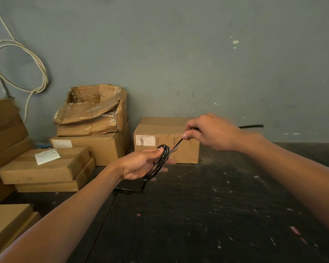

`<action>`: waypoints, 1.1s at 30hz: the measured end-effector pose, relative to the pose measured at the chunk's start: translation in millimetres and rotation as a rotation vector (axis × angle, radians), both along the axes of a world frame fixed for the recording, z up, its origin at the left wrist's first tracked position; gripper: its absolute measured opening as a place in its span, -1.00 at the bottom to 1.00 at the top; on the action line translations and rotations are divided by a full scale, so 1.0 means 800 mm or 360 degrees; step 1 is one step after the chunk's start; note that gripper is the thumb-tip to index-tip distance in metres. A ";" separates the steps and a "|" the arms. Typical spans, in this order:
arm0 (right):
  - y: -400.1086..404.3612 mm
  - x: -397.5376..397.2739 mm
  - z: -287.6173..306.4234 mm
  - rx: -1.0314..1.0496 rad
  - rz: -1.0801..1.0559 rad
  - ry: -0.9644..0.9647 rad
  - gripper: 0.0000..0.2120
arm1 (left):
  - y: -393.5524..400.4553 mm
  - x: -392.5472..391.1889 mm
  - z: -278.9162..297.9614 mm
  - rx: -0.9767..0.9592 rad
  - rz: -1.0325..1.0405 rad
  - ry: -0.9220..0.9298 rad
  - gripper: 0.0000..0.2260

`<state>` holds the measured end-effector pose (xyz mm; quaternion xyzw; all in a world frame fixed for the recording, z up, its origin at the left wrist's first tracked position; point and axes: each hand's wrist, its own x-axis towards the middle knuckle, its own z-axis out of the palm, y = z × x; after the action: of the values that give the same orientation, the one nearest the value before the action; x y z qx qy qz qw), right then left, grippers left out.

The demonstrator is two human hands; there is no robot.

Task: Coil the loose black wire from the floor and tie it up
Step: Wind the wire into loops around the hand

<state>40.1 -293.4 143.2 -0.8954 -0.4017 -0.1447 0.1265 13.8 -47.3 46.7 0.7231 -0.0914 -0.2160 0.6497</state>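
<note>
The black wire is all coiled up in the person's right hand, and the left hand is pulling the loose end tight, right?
Not quite: the hands are swapped. In the head view, the coiled black wire sits in the left hand, and the right hand pinches the loose end and pulls it tight.

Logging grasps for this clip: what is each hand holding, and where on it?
Left hand grips the coiled black wire around its loops; right hand pinches the free end.
</note>
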 end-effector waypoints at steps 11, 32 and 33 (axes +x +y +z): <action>-0.025 0.040 0.020 0.0142 -0.0040 -0.0056 -0.82 | -0.025 -0.023 0.013 0.0140 -0.0315 0.0024 -0.60; -0.010 0.042 -0.093 0.0687 -0.0028 0.0440 -0.82 | -0.066 -0.029 0.068 -0.0511 -0.0815 -0.0040 -0.49; -0.003 0.037 -0.106 0.0655 -0.0019 0.0508 -0.81 | -0.068 -0.027 0.068 -0.0568 -0.0821 -0.0052 -0.51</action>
<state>70.0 -295.9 58.5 -0.8646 -0.3335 -0.0810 0.3670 -8.0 -101.7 101.3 0.5541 -0.3187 -0.3426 0.6885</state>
